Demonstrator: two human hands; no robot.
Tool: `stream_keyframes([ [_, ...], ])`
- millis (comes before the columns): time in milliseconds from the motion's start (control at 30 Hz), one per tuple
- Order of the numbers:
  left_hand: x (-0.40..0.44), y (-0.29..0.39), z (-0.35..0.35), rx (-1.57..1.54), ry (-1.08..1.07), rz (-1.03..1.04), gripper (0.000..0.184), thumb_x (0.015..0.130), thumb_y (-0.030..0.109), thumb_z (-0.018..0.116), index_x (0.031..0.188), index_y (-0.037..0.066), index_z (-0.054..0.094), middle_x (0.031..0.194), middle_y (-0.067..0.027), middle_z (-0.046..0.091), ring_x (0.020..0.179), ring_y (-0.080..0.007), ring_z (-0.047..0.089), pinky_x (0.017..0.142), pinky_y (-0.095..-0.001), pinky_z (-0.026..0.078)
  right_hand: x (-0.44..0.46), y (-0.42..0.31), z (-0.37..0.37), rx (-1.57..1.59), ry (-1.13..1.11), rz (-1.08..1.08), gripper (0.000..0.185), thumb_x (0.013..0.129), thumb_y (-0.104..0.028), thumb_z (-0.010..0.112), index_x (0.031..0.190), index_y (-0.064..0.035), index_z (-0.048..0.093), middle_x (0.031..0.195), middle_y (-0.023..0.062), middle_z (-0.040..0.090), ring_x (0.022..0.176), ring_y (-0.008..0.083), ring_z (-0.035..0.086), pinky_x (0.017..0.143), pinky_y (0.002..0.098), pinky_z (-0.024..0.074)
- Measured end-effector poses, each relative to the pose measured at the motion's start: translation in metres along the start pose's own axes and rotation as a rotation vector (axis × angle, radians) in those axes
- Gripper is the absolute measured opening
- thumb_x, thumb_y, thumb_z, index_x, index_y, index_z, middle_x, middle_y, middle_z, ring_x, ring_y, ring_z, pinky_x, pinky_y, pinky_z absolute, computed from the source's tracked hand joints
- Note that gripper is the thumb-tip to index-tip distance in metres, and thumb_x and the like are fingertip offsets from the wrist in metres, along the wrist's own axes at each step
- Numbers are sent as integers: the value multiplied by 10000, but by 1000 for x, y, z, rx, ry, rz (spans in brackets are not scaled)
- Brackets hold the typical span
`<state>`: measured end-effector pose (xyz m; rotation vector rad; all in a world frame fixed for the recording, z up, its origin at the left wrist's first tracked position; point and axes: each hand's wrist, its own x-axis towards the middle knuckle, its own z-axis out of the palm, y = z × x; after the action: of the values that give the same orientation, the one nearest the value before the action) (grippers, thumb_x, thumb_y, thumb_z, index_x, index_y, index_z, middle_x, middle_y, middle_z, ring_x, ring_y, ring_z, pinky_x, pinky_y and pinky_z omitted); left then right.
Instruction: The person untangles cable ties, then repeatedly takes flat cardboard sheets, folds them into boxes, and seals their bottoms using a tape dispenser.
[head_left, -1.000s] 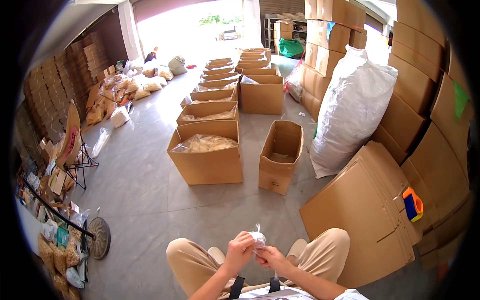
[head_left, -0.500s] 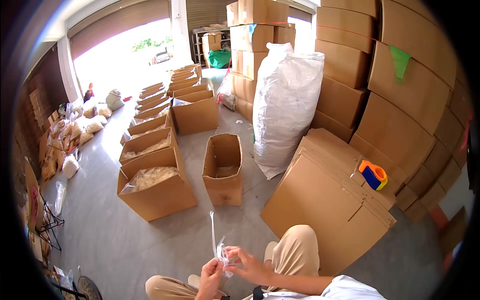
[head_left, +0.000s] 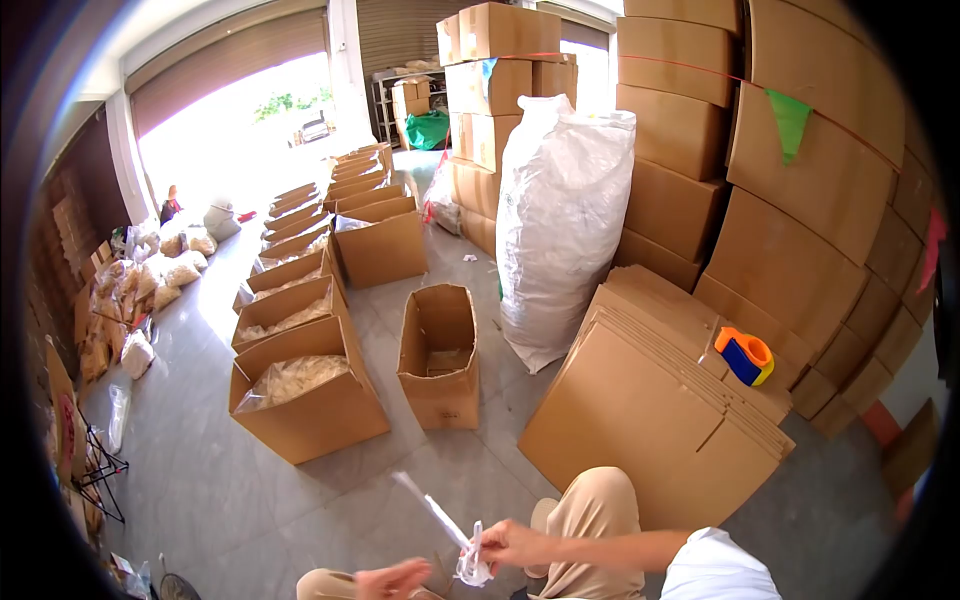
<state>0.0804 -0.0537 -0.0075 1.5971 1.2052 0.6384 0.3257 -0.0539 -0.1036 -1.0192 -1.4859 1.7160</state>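
A white strip (head_left: 472, 566) hangs from the right hand (head_left: 508, 543) low in the view, above the floor in front of the seated person. Its lower part is bunched in loops under the fingertips, and one long, blurred tail slants up and to the left. The right hand's fingers pinch the loops from the right side. The left hand (head_left: 395, 580) is apart from the strip, just to its left over the knee; it is blurred, with its fingers stretched out loosely.

The other knee (head_left: 600, 512), in beige trousers, rises beside the right forearm. Ahead on the grey floor (head_left: 290, 525) stands a narrow open box (head_left: 440, 403), and to its left a wider open box (head_left: 318, 428) with a clear bag (head_left: 298, 381) of pale contents inside. More open boxes run in rows behind it toward the bright doorway. To the right, a tall white sack (head_left: 565, 235) stands near a leaning stack of flat cardboard (head_left: 640, 430), which carries an orange and blue plastic object (head_left: 745, 357). Closed boxes (head_left: 668, 150) are piled high behind.
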Motion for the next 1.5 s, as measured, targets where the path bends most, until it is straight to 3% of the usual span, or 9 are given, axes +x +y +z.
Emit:
stream_keyframes([
  [33,2,-33,-12,-151,147,-40,253,810,60,580,1053,6,623,963,-161,653,834,-173,616,737,-280,477,0,-20,-14,24,-87,20,243,877,-57,521,1103,-10,596,879,48,631,716,87,597,622,235,530],
  [100,-10,10,-38,447,373,80,272,816,88,577,1066,-12,608,987,-176,645,893,-269,626,796,-348,476,4,-76,-58,-49,-275,-89,249,870,-47,515,1104,-30,598,907,41,629,722,77,593,608,230,533],
  [200,-3,-54,-74,734,537,394,247,828,99,562,1035,-26,610,970,-185,643,920,-347,605,830,-402,461,15,-193,-143,-287,-33,-318,308,836,-150,608,1131,-68,581,938,94,618,770,155,600,659,281,524],
  [300,-5,-83,-79,933,578,324,217,838,106,551,996,-26,619,970,-185,638,934,-347,592,838,-407,456,20,-320,-276,-126,412,-616,445,811,-257,635,1186,-48,515,1060,125,576,922,226,563,772,358,483],
  [367,-9,-67,-76,683,446,-81,221,847,142,542,974,-14,633,975,-183,635,937,-334,591,841,-397,455,21,-362,-352,22,614,-758,549,794,-328,653,1222,-35,471,1141,146,549,1023,273,539,847,408,456],
  [533,-4,-71,-72,861,452,-68,262,866,217,516,951,13,657,950,-178,641,915,-341,597,815,-393,468,44,-280,-361,-495,1154,-732,547,863,-256,549,1316,-5,372,1305,191,443,1223,291,415,1001,299,352],
  [600,-2,-66,-71,784,445,-39,259,864,216,523,949,11,655,950,-175,641,909,-338,597,812,-398,468,39,-193,-358,-723,1006,-630,585,842,-235,584,1328,-2,357,1395,202,329,1281,333,333,1071,344,234],
  [900,16,-101,-71,794,529,143,123,792,110,597,827,9,656,820,-150,647,710,-304,605,649,-365,475,-68,-41,-312,-928,860,175,506,770,-96,628,1242,-10,465,1206,163,545,1072,268,556,851,338,485],
  [1500,27,-76,-53,809,511,104,115,786,99,587,819,1,637,812,-146,640,766,-311,605,710,-371,468,40,-10,-235,-1156,489,-34,485,818,-94,557,1257,48,406,1396,206,291,1117,358,489,940,410,419],
])
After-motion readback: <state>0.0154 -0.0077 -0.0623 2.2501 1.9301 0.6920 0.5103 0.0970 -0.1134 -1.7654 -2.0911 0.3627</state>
